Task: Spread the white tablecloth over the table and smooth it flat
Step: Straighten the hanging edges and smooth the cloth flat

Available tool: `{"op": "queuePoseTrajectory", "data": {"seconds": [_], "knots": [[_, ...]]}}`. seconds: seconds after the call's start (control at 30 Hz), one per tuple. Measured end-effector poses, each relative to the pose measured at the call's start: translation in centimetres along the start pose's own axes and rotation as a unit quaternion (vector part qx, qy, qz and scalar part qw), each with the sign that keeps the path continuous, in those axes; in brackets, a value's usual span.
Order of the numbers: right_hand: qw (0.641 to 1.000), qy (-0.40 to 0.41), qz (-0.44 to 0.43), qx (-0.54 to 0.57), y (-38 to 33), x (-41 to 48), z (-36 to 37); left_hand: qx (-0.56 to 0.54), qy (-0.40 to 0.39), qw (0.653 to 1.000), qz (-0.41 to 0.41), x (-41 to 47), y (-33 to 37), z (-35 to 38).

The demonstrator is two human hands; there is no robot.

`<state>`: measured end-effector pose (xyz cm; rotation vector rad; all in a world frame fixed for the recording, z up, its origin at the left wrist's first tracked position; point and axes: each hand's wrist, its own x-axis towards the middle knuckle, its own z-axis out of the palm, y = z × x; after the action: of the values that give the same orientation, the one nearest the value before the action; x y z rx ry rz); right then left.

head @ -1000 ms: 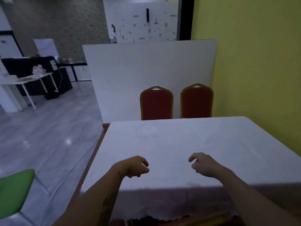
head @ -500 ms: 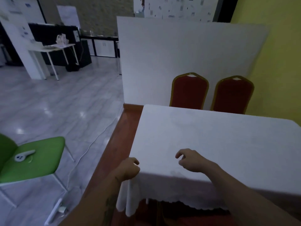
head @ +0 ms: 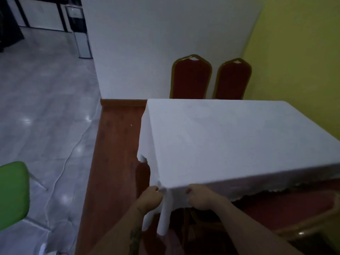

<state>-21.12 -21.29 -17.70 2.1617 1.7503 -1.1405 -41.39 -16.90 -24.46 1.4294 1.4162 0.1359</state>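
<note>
The white tablecloth (head: 230, 140) covers the whole table top and hangs over its near and left sides. At the near left corner the cloth falls in long folds. My left hand (head: 150, 198) is curled on the left side of that corner, fingers closed on the hanging cloth. On the near side of the same corner my right hand (head: 198, 196) grips the cloth's overhang just below the table edge. Both forearms reach up from the bottom of the view. The table itself is hidden under the cloth.
Two red chairs with gold frames (head: 191, 78) stand behind the table against a white partition (head: 165, 43). A yellow wall (head: 298, 52) is to the right. A red carpet strip (head: 114, 153) runs left of the table, beside grey floor and a green chair (head: 12, 194).
Both hands slid from the table top toward the near left corner and dropped over the edge, closing on the hanging cloth. The view swung left and down.
</note>
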Motion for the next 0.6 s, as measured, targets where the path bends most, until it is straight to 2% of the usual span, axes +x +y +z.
{"op": "queuePoseTrajectory", "data": {"seconds": [0.23,0.47,0.6], "knots": [[0.995,-0.003,0.057,0.081,-2.1,0.1,4.4,-0.008,-0.055,0.998,0.004,1.5,-0.7,-0.5],[0.976,0.009,0.003,0.219,-2.9,1.3,3.9,0.052,-0.005,0.998,0.045,3.2,-1.0,0.8],[0.952,0.032,0.019,0.303,-2.1,2.7,5.2,0.143,0.03,0.985,0.089,4.9,-2.2,0.8]]}}
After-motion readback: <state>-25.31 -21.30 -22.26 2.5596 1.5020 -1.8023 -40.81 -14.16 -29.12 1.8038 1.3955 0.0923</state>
